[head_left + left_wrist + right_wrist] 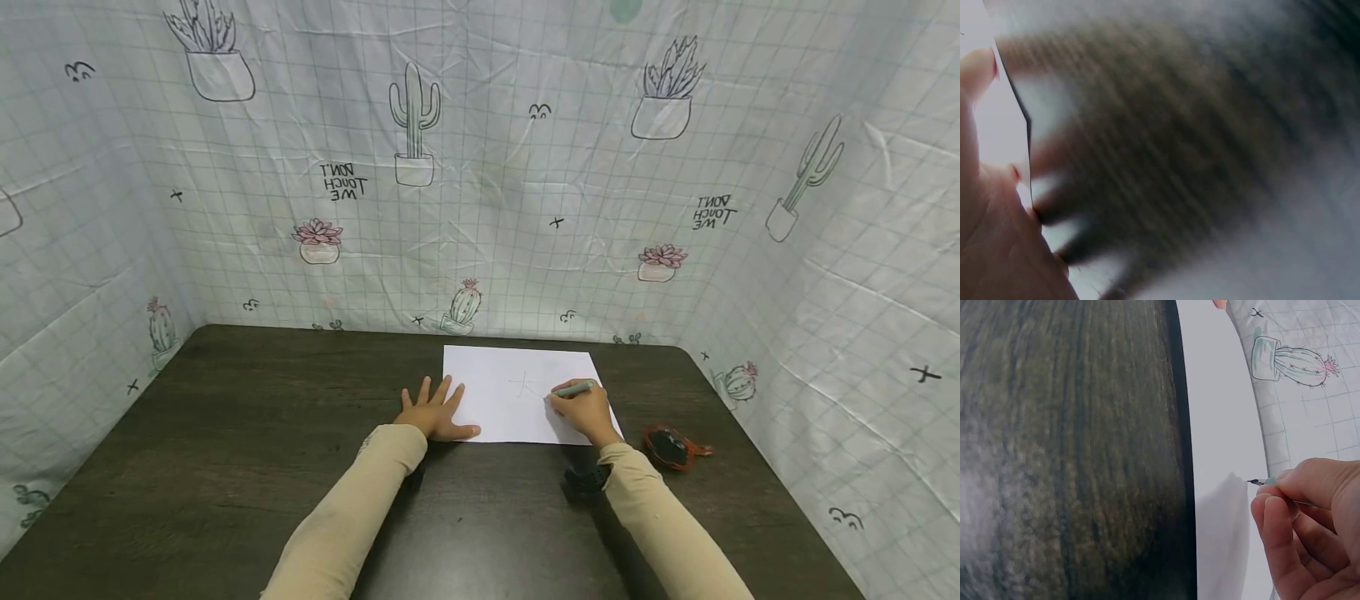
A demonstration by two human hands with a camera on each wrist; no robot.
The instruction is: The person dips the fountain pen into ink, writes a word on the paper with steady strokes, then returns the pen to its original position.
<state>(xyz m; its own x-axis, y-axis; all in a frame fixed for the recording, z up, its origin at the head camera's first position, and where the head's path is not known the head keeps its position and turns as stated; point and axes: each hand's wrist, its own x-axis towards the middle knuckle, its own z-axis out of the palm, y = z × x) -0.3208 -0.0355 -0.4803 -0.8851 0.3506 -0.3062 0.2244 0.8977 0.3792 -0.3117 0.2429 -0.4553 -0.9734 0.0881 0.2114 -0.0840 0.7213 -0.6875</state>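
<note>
A white sheet of paper (pixel 495 417) lies on the dark wooden table, with a few thin crossing lines drawn near its upper middle. My right hand (pixel 585 412) pinches a pale green pen (pixel 573 388) over the right part of the sheet. In the right wrist view the pen's dark tip (pixel 1255 482) points at the paper, with thumb and fingers around the barrel. My left hand (pixel 435 415) rests spread on the sheet's left edge, its thumb along the lower left corner. The left wrist view shows that palm (pixel 1004 244) and the paper edge close up.
To the right of the paper lies an orange-red object with a dark middle (pixel 670 447). A dark band (pixel 587 478) sits at the right wrist. Behind the table (pixel 225 433) hangs a white gridded cloth (pixel 495 250) printed with cacti, and it also runs along both sides.
</note>
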